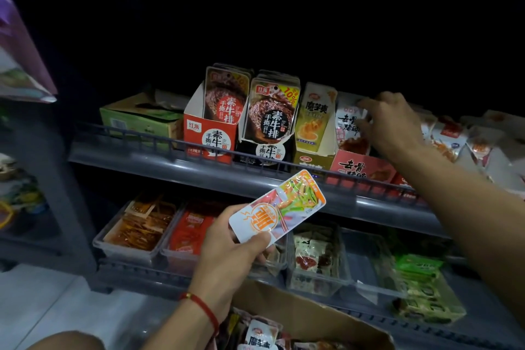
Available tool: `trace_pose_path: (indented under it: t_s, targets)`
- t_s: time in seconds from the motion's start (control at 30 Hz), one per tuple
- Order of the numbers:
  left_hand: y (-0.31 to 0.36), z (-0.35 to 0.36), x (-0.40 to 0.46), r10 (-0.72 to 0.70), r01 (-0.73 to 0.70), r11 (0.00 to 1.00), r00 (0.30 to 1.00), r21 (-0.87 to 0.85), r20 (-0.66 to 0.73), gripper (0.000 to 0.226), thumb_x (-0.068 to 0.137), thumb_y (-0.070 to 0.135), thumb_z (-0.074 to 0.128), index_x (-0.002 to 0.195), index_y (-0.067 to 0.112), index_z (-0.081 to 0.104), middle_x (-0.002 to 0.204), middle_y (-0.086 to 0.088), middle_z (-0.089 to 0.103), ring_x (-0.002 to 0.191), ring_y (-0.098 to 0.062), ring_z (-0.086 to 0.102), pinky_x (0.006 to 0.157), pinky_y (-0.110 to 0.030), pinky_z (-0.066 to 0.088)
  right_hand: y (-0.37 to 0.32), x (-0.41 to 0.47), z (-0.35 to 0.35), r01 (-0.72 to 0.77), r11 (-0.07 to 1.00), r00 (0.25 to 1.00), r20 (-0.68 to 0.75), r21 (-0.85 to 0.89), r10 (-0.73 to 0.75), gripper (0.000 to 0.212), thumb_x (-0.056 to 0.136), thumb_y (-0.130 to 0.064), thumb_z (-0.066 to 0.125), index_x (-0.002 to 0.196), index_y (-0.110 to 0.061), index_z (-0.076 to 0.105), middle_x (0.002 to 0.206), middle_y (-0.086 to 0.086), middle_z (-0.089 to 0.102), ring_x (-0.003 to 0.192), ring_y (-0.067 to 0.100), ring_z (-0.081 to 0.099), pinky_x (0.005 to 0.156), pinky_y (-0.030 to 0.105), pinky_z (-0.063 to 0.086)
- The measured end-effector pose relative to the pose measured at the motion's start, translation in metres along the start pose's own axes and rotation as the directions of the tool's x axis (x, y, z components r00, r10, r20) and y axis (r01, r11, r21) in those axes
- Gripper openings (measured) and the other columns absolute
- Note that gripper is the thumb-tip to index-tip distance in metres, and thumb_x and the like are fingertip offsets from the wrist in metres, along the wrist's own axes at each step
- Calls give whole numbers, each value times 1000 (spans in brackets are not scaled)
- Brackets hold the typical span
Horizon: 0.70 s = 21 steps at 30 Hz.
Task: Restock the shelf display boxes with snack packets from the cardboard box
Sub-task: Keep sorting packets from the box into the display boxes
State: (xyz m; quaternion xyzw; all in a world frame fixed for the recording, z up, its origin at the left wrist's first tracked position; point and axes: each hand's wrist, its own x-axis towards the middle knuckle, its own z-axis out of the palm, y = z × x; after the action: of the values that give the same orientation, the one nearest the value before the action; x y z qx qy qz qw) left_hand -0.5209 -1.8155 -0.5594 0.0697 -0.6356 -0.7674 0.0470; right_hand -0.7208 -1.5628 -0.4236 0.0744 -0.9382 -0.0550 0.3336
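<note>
Dark shelving fills the head view, with a low rail (199, 145) running along the upper shelf's front edge. Behind that rail stand display boxes: red (210, 136), black (265, 150) and yellow (314, 133), all left of the right hand (395, 122). Clear bins (127, 239) sit on the lower shelf beyond the left hand (230, 253). That hand pinches an orange-and-white packet (279, 206). The right hand reaches over the rail, fingers loosely spread, touching packets in the pink box (358, 167). Below the left wrist, the cardboard box (306, 312) holds more packets.
</note>
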Motion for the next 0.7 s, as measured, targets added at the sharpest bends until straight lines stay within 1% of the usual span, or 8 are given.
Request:
trace_pose_path:
  t_s: [0.1,0.2,0.27,0.33,0.43,0.5,0.57,0.7]
  targets:
    - [1,-1,0,9,-9,1000,1000,13,-15,32,89,-7,69,110,17,66,87,-5,78,68,-18,73,54,-23,52,-8,-6,-11,16,999,999,-40,39,-14,45,96,-27,66,138,-12,59,133,19,55,123,38,47,97,51,44]
    - [2,-2,1,20,-19,998,1000,55,-21,29,90,-6,68,107,18,65,83,-5,78,62,-13,69,53,-21,51,-30,-33,-37,182,955,981,-107,233,-161,37,99,-28,57,131,-12,63,131,15,59,124,31,50,100,45,44]
    - [1,-2,1,35,-36,995,999,95,5,31,92,-3,68,110,22,64,81,-3,77,61,-12,67,54,-21,51,-46,-66,-56,299,869,949,-26,394,-314,37,99,-35,53,129,-16,65,129,7,62,122,21,54,100,35,44]
    - [2,1,-1,55,-62,989,997,133,53,31,92,2,69,111,26,64,81,0,78,60,-8,66,57,-22,51,-59,-101,-70,333,802,875,154,495,-458,44,98,-46,50,134,-24,60,129,-4,62,117,7,55,98,24,44]
    - [4,9,-7,52,-61,996,990,60,133,24,91,4,71,110,19,69,84,-4,79,60,-6,66,52,-18,50,-61,-143,-66,228,762,774,361,606,-519,54,96,-54,58,144,-33,49,134,-15,62,110,-5,59,93,22,54]
    - [2,19,-10,22,-8,997,986,-83,164,22,89,9,71,110,5,69,88,-16,77,64,-13,68,51,-21,51,-53,-167,-56,74,705,778,402,705,-483,52,93,-47,68,141,-35,51,116,-15,70,98,1,67,82,33,59]
    - [-2,32,-13,-6,39,985,980,-167,197,30,86,19,69,109,0,69,97,-23,76,77,-22,71,62,-27,57,-41,-188,-51,-175,588,795,465,790,-389,48,89,-42,76,132,-32,59,97,-14,71,86,7,71,76,39,60]
    - [-7,71,-20,-66,140,968,943,-208,325,38,87,20,67,119,0,65,111,-21,75,93,-27,73,77,-33,62,-19,-215,-50,-488,266,827,538,831,-163,27,84,-26,82,104,-15,67,94,0,78,81,16,75,73,38,61]
